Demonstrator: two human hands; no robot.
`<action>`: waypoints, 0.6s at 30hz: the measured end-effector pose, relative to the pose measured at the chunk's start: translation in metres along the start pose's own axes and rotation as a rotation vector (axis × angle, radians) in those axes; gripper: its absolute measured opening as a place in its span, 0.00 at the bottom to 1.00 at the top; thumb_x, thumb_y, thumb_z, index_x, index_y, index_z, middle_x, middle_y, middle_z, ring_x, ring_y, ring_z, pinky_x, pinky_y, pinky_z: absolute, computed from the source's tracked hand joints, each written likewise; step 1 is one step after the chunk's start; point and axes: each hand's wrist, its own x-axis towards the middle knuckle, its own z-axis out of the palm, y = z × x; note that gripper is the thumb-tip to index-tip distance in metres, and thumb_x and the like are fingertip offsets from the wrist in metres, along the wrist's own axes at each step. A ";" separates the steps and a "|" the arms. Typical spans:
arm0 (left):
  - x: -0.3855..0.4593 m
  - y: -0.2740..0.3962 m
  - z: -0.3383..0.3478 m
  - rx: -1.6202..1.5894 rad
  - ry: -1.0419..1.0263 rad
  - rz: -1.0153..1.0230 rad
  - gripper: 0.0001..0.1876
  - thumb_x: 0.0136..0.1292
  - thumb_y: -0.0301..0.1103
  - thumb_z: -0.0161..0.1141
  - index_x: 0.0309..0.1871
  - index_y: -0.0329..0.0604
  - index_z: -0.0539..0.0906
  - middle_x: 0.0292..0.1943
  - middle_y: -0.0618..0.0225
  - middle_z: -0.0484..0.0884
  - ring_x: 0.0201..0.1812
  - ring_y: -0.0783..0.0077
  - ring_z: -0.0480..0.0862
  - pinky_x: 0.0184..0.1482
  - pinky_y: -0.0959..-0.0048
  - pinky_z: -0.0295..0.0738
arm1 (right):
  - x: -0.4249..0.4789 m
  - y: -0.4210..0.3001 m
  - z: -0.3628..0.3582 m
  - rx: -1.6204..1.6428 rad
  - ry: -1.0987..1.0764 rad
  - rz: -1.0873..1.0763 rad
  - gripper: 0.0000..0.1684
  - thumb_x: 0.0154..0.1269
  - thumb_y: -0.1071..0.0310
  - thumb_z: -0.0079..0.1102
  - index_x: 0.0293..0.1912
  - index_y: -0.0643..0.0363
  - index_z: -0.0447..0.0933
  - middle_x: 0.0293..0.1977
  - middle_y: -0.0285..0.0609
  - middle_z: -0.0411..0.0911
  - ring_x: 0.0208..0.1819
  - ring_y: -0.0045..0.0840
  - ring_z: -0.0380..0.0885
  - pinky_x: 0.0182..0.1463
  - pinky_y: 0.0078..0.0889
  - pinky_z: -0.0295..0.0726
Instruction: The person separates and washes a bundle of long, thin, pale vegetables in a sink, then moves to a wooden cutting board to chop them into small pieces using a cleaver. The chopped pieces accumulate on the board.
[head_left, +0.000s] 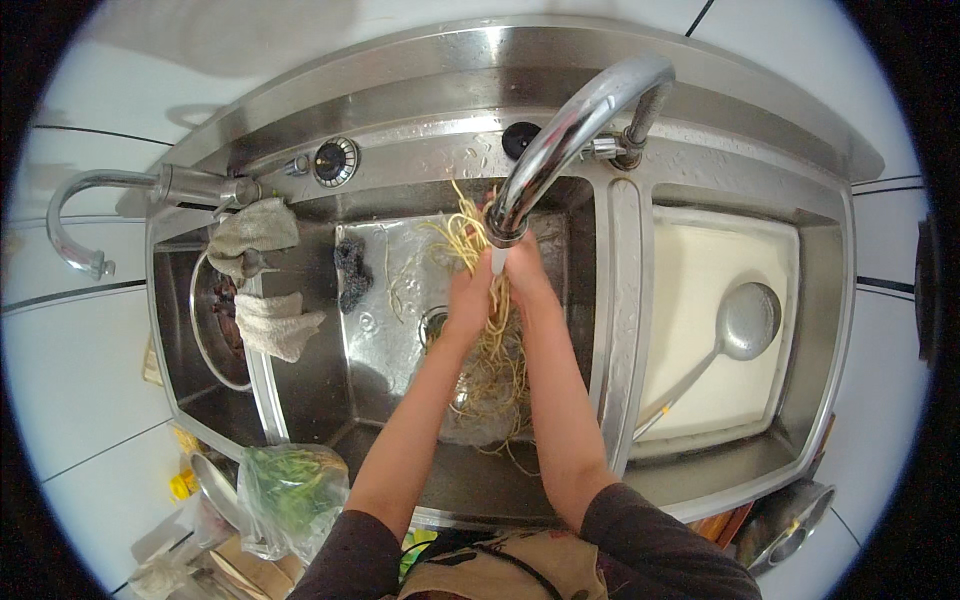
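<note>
Water runs from a chrome swan-neck faucet (585, 127) onto a bunch of long, thin, yellowish roots or stems (469, 232). My left hand (471, 300) is closed on the bunch from the left, and my right hand (527, 266) is against it from the right; the faucet's end hides part of both hands. More of the same strands (491, 382) lie wet in the middle basin of the stainless-steel sink (382, 382), below my hands and between my forearms. A few loose strands lie left of my left hand, near the drain.
A dark scouring pad (352, 274) lies in the middle basin. Two cloths (277, 326) hang over the left divider, beside a bowl (196, 322). The right basin holds pale liquid and a metal ladle (748, 321). A bag of green vegetables (292, 487) stands at the front left.
</note>
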 end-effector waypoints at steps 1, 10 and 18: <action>0.000 -0.006 0.001 0.137 0.046 0.037 0.24 0.73 0.54 0.51 0.39 0.38 0.83 0.29 0.72 0.81 0.31 0.76 0.77 0.37 0.71 0.72 | 0.003 0.004 0.000 -0.011 0.023 -0.011 0.19 0.71 0.56 0.57 0.51 0.61 0.76 0.37 0.37 0.80 0.31 0.18 0.77 0.30 0.24 0.75; -0.004 -0.002 -0.005 -0.046 -0.128 0.063 0.25 0.73 0.56 0.47 0.52 0.41 0.79 0.40 0.69 0.81 0.38 0.75 0.78 0.40 0.70 0.72 | 0.035 0.023 -0.012 0.120 0.203 0.204 0.32 0.69 0.37 0.51 0.47 0.60 0.77 0.35 0.46 0.82 0.31 0.31 0.80 0.34 0.35 0.79; 0.002 -0.001 -0.003 -0.525 -0.194 -0.003 0.28 0.73 0.55 0.47 0.64 0.43 0.71 0.57 0.65 0.77 0.59 0.67 0.74 0.62 0.68 0.68 | 0.034 0.052 -0.007 -0.808 0.114 -0.320 0.31 0.73 0.51 0.44 0.64 0.65 0.66 0.52 0.65 0.76 0.57 0.57 0.73 0.64 0.48 0.68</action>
